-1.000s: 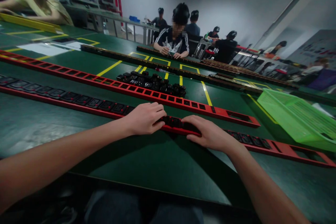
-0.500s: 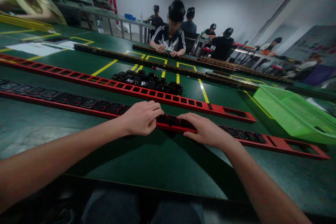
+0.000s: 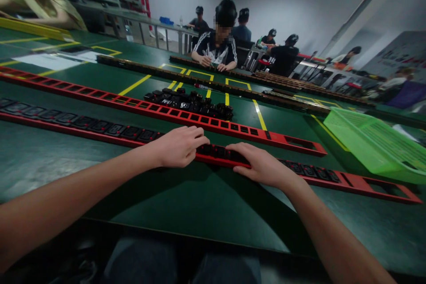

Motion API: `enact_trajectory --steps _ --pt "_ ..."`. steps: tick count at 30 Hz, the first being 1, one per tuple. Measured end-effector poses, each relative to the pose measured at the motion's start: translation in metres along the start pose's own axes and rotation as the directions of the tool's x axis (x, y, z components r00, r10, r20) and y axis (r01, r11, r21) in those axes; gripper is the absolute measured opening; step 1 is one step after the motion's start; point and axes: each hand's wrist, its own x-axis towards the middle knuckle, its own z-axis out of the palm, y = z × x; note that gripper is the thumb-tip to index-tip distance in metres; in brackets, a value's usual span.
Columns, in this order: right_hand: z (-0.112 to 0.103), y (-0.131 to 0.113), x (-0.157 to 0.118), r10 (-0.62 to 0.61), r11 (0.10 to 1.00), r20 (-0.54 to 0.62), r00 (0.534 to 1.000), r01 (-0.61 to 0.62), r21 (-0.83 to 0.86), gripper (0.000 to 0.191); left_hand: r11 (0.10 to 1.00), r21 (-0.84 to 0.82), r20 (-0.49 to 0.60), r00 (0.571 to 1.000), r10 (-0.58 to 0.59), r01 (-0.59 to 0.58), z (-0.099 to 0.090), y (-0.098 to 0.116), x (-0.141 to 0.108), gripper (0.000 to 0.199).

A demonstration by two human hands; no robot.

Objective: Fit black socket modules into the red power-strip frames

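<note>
On a green-topped table [image 3: 199, 204] marked with yellow lines, a long, narrow red frame [image 3: 213, 160] lies across the near side, its row of square black pieces with small red spots [image 3: 115, 129] running out to the left and right of the hands. The left hand [image 3: 181, 146] is curled over the frame, fingertips at the black pieces; whether it pinches one cannot be told. Just to the right, apart from it, the right hand [image 3: 258, 162] is clamped across the frame, fingers on top and thumb at the near edge. Farther off lies a second red frame with square openings [image 3: 278, 140], and just beyond it a heap of glossy black parts [image 3: 189, 103]. A light green plastic basket [image 3: 372, 142] stands at the right; at the far side sits a co-worker in a dark, white-striped top [image 3: 218, 49].
</note>
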Motion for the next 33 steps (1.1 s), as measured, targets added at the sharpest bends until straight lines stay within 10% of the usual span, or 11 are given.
enact_trajectory --steps 18,33 --pt "0.004 0.001 0.002 -0.027 1.000 -0.020 0.999 0.027 -0.008 0.060 0.951 -0.298 0.081 0.995 -0.061 0.083 -0.009 -0.018 0.004 0.033" --pt "-0.012 0.017 -0.006 0.100 0.987 -0.025 0.995 -0.102 -0.126 0.077 0.996 0.057 -0.070 0.995 0.071 -0.067 0.004 -0.005 0.001 0.027"
